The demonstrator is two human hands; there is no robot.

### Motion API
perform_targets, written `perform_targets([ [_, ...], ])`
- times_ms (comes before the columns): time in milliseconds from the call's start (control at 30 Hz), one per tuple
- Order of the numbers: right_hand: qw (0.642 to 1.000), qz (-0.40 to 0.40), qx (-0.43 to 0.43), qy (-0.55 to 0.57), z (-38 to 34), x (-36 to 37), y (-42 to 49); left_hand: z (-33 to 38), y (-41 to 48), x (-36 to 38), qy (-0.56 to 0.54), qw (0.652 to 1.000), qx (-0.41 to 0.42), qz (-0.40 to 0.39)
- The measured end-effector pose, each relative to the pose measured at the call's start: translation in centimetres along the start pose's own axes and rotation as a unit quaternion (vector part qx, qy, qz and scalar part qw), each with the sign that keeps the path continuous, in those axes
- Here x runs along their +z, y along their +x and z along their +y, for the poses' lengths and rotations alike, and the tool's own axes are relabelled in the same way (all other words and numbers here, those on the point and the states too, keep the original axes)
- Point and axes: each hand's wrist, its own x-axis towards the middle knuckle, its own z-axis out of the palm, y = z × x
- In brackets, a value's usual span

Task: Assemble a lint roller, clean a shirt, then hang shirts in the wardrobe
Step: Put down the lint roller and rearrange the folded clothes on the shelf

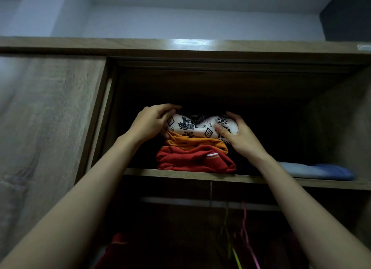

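Note:
A folded white shirt with a black pattern lies on top of a stack on the wardrobe's upper shelf. Under it sit a folded orange shirt and a folded red shirt. My left hand grips the white shirt's left end, fingers curled over its top. My right hand grips its right end, thumb across the front. Both arms reach up into the open wardrobe.
A folded blue garment lies on the same shelf at the right. Below the shelf runs a hanging rail with pink and green hangers and a red garment. The closed wardrobe door stands at the left.

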Motion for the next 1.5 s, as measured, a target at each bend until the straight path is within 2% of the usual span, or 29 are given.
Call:
perform_targets([
  [233,1.0,0.004,0.0,0.006,0.2,0.0,0.3,-0.7,1.4,-0.2,0.057,0.997,0.052,-0.012],
  [400,1.0,0.002,0.003,0.025,0.8,0.0,-0.2,-1.8,0.1,-0.4,-0.05,0.993,0.04,-0.1],
  [467,1.0,0.002,0.004,0.029,1.0,0.1,-0.4,-2.3,-0.6,-0.4,-0.051,0.991,0.042,-0.12],
  [667,0.999,0.002,0.005,0.048,1.0,0.2,-0.6,-2.4,-1.1,0.7,-0.058,0.997,0.052,-0.005],
  [733,0.999,0.004,0.005,0.046,1.0,0.2,-0.7,-2.4,-1.2,1.0,-0.093,0.995,0.027,0.009],
  [800,0.999,0.007,0.004,0.047,1.0,0.2,-0.8,-1.9,-1.4,1.1,-0.169,0.986,-0.002,-0.009],
  [900,0.999,0.006,0.004,0.05,1.0,0.3,-0.8,-1.3,-1.6,1.3,-0.264,0.962,-0.053,-0.047],
  [1033,0.999,0.006,0.005,0.053,1.2,0.2,-0.8,-0.8,-1.4,1.2,-0.363,0.915,-0.164,-0.068],
  [1267,0.998,-0.007,0.012,0.068,0.6,0.5,-0.8,0.0,0.1,1.5,-0.286,0.911,-0.276,-0.112],
  [1400,0.995,0.001,0.039,0.089,0.2,0.9,-0.4,1.5,0.8,2.4,-0.213,0.914,-0.342,-0.059],
  [1500,0.995,0.011,0.049,0.087,0.1,1.4,-0.3,2.0,0.7,3.4,-0.215,0.925,-0.312,-0.004],
])
